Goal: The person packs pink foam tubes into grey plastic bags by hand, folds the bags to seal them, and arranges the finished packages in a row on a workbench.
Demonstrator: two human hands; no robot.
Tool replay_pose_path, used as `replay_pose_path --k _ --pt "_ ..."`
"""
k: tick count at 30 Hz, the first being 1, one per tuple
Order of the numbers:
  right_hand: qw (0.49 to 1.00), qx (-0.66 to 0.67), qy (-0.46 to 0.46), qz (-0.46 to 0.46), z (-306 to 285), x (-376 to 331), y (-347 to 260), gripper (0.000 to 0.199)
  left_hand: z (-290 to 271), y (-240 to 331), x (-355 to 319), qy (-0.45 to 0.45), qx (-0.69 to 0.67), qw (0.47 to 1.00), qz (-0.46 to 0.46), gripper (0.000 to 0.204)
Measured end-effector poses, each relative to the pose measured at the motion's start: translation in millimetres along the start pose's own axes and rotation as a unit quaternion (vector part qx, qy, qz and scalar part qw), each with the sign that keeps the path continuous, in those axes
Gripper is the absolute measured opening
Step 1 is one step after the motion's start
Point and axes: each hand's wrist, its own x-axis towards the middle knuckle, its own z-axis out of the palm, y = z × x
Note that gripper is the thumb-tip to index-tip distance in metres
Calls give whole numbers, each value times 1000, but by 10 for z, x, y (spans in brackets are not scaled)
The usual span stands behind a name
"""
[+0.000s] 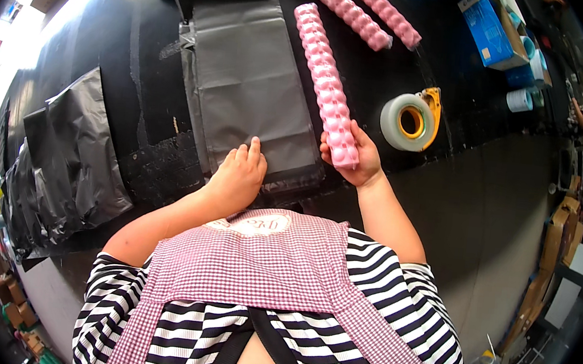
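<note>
My right hand (359, 162) grips the near end of a long pink bumpy foam roll (323, 79) that lies on the black table. My left hand (239, 176) rests with fingers together on the near edge of a stack of grey plastic mailer bags (245, 85), just left of the roll. The fingertips press on the top bag.
Two more pink foam rolls (352, 7) lie at the back. A tape dispenser with a large clear tape roll (412, 118) sits to the right. Blue boxes (489, 25) stand at back right. Crumpled black bags (67, 151) pile up at the left. Table edge (495, 139) runs right.
</note>
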Motion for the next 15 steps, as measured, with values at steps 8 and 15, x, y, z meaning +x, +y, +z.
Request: replay_pose_path --k 8,15 --pt "999 -26 -29 -5 -76 -14 7 52 92 34 7 -22 43 998 26 24" --pt "978 -202 7 52 205 59 -195 54 -87 -155 27 56 -205 964 -161 13"
